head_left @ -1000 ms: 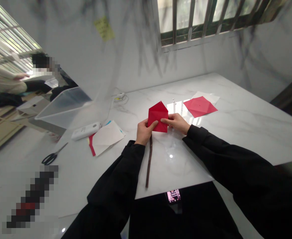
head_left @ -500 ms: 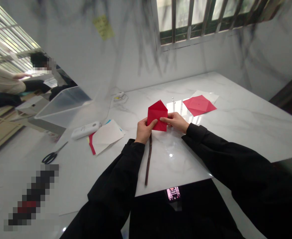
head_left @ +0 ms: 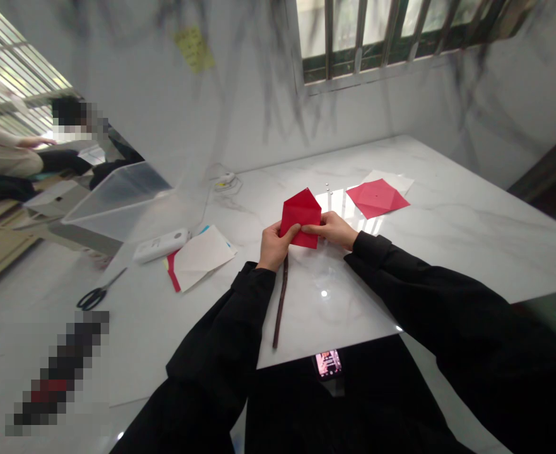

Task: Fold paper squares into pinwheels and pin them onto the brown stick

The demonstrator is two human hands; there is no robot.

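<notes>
A folded sheet of red paper (head_left: 301, 211), pointed at the top, is held up above the table between both hands. My left hand (head_left: 274, 244) grips its left lower side, thumb on the front face. On the right lower side, my right hand (head_left: 337, 230) pinches it, with that thumb also across the front and the tips nearly meeting. The other fingers are mostly hidden behind the paper. Below my left hand a thin dark brown stick (head_left: 280, 309) lies on the tabletop.
Right of my hands lie a creased red sheet (head_left: 377, 198) and a white one (head_left: 403, 181). To the left are white paper (head_left: 204, 257), a white glue gun-like device (head_left: 161, 246) and scissors (head_left: 98, 295). A lit phone (head_left: 329, 364) is near my lap. People sit far left.
My right thumb has slid slightly left across the red paper, toward my left thumb. The whole view has shifted a little; the things on the table stay put.
</notes>
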